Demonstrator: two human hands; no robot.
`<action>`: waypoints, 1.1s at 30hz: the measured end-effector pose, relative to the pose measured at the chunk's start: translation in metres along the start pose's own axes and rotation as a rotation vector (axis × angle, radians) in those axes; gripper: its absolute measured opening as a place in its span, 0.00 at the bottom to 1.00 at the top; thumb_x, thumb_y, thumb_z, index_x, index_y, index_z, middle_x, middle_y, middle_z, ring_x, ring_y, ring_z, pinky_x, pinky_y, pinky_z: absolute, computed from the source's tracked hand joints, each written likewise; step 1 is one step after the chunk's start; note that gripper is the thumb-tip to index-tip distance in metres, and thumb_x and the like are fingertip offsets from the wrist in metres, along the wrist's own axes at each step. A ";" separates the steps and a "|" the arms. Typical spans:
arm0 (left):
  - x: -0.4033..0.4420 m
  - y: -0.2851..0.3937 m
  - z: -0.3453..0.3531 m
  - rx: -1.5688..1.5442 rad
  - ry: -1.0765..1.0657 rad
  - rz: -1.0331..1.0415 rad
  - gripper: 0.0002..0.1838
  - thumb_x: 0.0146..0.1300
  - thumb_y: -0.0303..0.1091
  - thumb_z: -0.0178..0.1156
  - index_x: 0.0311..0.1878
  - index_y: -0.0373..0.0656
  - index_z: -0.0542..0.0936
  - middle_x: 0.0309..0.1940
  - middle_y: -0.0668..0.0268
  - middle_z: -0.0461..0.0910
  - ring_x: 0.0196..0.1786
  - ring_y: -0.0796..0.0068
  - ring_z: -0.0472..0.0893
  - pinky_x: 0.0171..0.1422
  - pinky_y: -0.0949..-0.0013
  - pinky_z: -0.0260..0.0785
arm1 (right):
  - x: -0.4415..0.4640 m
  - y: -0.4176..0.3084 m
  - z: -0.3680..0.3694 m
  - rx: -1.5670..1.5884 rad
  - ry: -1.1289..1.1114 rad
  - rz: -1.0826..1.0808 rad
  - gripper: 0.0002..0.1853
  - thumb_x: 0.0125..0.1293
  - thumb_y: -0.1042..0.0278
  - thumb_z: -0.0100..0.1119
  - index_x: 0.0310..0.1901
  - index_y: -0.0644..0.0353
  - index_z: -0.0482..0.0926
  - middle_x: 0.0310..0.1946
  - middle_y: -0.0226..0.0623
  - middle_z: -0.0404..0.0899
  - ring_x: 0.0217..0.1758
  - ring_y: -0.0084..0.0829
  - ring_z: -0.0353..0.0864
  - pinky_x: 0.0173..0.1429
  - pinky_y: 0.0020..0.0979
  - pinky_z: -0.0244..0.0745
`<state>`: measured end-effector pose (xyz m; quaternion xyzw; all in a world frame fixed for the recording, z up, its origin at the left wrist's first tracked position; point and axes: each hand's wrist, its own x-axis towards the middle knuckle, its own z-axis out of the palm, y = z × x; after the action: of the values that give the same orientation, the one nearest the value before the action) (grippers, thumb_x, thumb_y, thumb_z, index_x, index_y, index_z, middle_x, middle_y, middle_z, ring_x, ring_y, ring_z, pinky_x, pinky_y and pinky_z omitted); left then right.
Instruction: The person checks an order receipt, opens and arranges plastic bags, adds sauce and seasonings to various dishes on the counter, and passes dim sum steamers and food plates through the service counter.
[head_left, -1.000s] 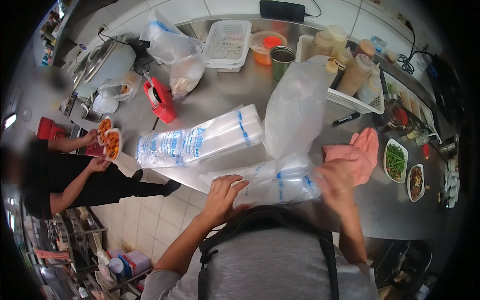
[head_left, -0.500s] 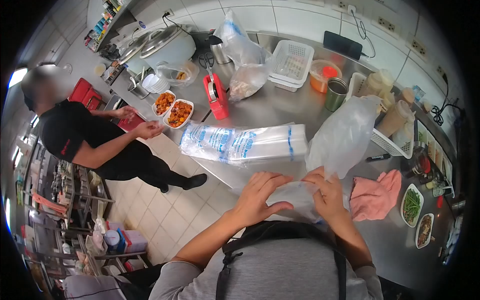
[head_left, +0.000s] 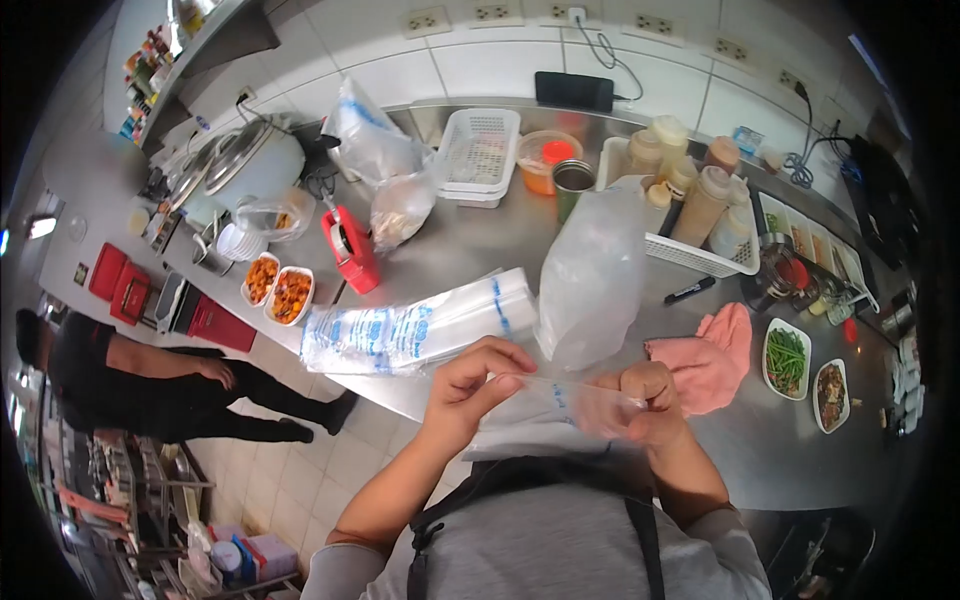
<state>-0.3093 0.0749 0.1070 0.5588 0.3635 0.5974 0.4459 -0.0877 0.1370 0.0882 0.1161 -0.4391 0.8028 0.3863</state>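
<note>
Between my two hands a clear plastic bag (head_left: 560,402) with faint blue print is pulled taut along its upper edge. My left hand (head_left: 474,392) pinches one end of it between thumb and fingers. The other end is gripped in my right hand (head_left: 652,402), fingers curled round it. Just beyond stands a filled, cloudy plastic bag (head_left: 592,280), its contents not clear to see. A stack of flat plastic bags in a blue-printed wrapper (head_left: 375,335) lies past my left hand. Close to my right hand is a crumpled pink cloth (head_left: 705,365).
Left on the steel counter stand a red tape dispenser (head_left: 350,255) and trays of orange-red food (head_left: 290,295). White baskets (head_left: 478,155), a metal cup (head_left: 572,182) and sauce bottles (head_left: 700,205) line the back. Green beans (head_left: 787,358) sit at right. A person (head_left: 120,380) stands at left.
My hands have spread apart, stretching the plastic bag between them. My view has swung to the right. The other person has turned away from the counter and lowered an arm.
</note>
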 end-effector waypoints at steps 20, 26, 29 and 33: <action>0.068 -0.125 -0.011 -0.983 0.407 -0.714 0.15 0.76 0.33 0.42 0.53 0.36 0.76 0.40 0.65 0.82 0.35 0.78 0.78 0.40 0.73 0.72 | 0.038 -0.030 -0.149 0.528 0.248 -0.145 0.35 0.66 0.77 0.48 0.75 0.58 0.52 0.65 0.49 0.70 0.65 0.35 0.74 0.68 0.37 0.70; 0.042 -0.167 0.003 -0.769 0.482 -0.830 0.16 0.76 0.33 0.42 0.54 0.36 0.76 0.40 0.64 0.82 0.42 0.76 0.82 0.44 0.73 0.75 | -0.011 0.014 -0.158 0.538 0.814 -0.073 0.32 0.61 0.81 0.47 0.69 0.64 0.62 0.61 0.46 0.74 0.59 0.36 0.79 0.65 0.38 0.73; 0.031 -0.208 -0.010 -0.567 0.528 -0.787 0.13 0.76 0.33 0.44 0.49 0.38 0.77 0.36 0.66 0.81 0.35 0.77 0.79 0.42 0.73 0.73 | -0.047 0.036 -0.189 0.580 0.926 0.091 0.26 0.59 0.79 0.48 0.62 0.64 0.70 0.56 0.43 0.78 0.56 0.36 0.80 0.64 0.38 0.73; 0.024 -0.234 -0.019 -0.231 0.448 -0.673 0.11 0.75 0.35 0.47 0.43 0.41 0.77 0.30 0.68 0.79 0.30 0.78 0.76 0.38 0.74 0.69 | -0.073 0.053 -0.211 0.547 0.911 0.279 0.18 0.60 0.75 0.50 0.53 0.60 0.77 0.52 0.39 0.81 0.58 0.35 0.79 0.65 0.38 0.71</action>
<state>-0.2979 0.1782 -0.1050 0.2113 0.5443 0.5622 0.5857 -0.0442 0.2506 -0.1066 -0.2066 -0.0141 0.9003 0.3829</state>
